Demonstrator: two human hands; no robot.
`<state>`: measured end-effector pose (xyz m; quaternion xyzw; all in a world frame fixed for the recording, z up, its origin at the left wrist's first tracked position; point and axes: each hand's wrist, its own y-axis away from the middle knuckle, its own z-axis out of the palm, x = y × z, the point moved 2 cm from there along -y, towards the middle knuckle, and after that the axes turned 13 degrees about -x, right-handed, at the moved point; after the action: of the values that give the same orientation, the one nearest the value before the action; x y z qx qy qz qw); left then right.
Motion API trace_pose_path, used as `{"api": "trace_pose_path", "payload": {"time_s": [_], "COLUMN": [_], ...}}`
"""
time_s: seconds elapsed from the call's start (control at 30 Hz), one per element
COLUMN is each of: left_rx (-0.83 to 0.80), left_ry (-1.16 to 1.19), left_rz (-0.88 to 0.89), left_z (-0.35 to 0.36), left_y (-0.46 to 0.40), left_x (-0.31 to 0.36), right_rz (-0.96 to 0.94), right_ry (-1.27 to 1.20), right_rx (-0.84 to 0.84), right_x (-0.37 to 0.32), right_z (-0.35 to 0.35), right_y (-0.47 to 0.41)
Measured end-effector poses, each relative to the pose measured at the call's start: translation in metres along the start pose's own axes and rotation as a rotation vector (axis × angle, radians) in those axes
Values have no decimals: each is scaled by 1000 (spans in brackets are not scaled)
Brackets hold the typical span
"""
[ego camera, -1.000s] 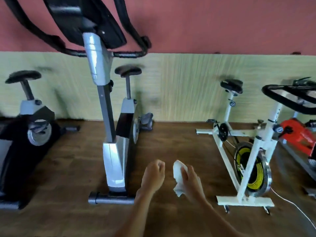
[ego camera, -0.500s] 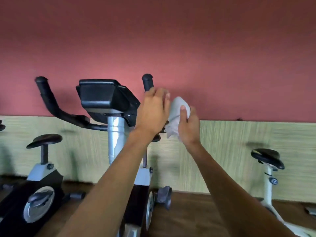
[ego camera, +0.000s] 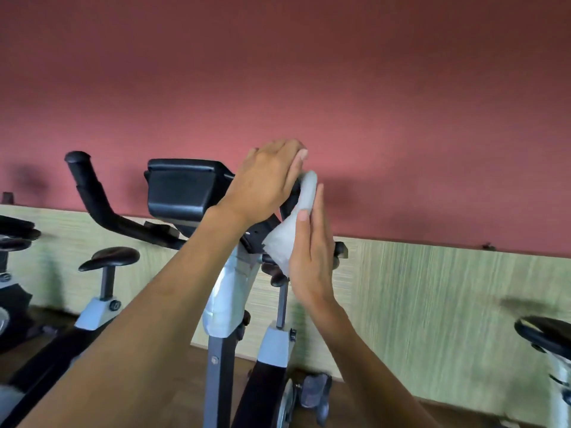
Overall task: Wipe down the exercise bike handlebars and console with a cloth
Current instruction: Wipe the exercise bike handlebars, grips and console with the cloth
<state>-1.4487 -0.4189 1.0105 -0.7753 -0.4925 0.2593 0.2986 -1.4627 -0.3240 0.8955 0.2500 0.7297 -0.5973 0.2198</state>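
In the head view, the only one given, the person's two bare arms reach up to the right handlebar [ego camera: 290,196] of the exercise bike [ego camera: 228,301], and the work looks to be at its very start. The right hand [ego camera: 312,257] stands edge-on with fingers straight and together, pressing the pale cloth [ego camera: 287,239] flat against the bar from the right side rather than clamping it in a fist. The left hand [ego camera: 262,183] lies over the top of the same bar from the left, fingers extended; whether they curl around the bar cannot be told, since the back of the hand covers it. So the cloth sits between the right palm and the bar, its upper end poking up past the fingertips. Judging from this, the right bar is just being taken in hand, while the left handlebar [ego camera: 89,193] and the black console [ego camera: 185,186] stand bare, with no cloth near them, and appear still to be done. Hidden matters: the right bar itself is almost wholly covered by hands and cloth, the console shows only its back, so its screen face is out of sight, and motion blur softens the neighbouring bikes at both edges.
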Motion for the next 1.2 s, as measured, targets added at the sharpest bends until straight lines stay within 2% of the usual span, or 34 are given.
{"api": "trace_pose_path", "payload": {"time_s": [0.07,0.2,0.27,0.43,0.63,0.77,0.93,1.03,1.2], "left_rx": [11,6,1,27,162,168,227,258,245], "left_ry": [21,66,74,6,-168,-358,-398,-406,-409], "left_rz": [27,65,79,77,-166,-205,-188,-193,-178], "left_z": [2,1,-1,-1,26,39,43,44,43], "left_y": [-2,-5,-3,12,46,52,51,51,53], "left_x": [-3,-6,-6,-12,-67,-89,-91,-91,-93], "right_rz": [-44,12,5,-136,-130,-224,-313,-386,-691], "right_ry": [89,133,157,357,362,694,942,1085,1464], "right_rx": [-2,301,374,281,433,410,494,443,341], "right_x": [8,-5,-9,14,-5,13,14,25,40], "right_z": [-5,11,17,23,23,34,32,30,11], "right_y": [2,-37,-42,-7,-38,-15,-25,-23,-21]}}
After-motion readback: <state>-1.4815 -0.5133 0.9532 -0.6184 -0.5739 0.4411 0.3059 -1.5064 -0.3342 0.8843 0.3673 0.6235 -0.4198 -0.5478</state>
